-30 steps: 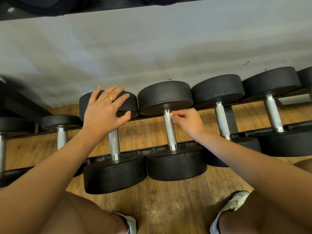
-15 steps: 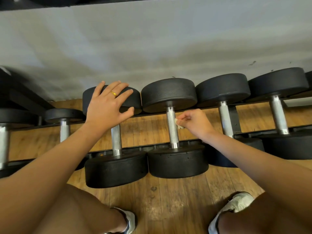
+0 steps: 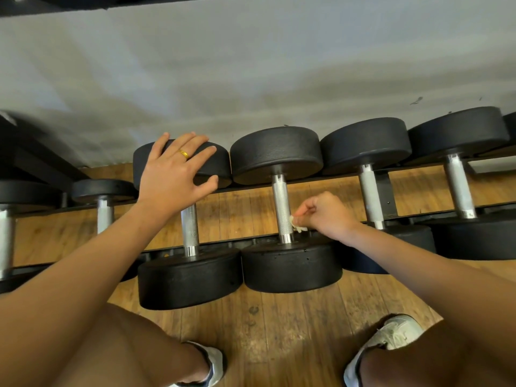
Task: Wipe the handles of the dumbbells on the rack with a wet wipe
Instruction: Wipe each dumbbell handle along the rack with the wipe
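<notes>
Several black dumbbells with knurled steel handles lie side by side on a low black rack (image 3: 391,191). My right hand (image 3: 325,213) pinches a small crumpled white wet wipe (image 3: 296,224) against the right side of the middle dumbbell's handle (image 3: 281,208), near its lower end. My left hand (image 3: 176,174), a gold ring on one finger, rests flat with spread fingers on the far head of the neighbouring dumbbell (image 3: 184,227) to the left.
A grey wall (image 3: 251,79) rises right behind the rack. More dumbbells (image 3: 368,191) continue to the right and smaller ones (image 3: 104,208) to the left. Wooden floor (image 3: 279,331) lies below, with my knees and white shoes (image 3: 391,336) close to the near heads.
My right hand has slid the wipe down the middle handle, from just under the far head to near the lower end. My left hand has stayed on the neighbouring dumbbell's head.
</notes>
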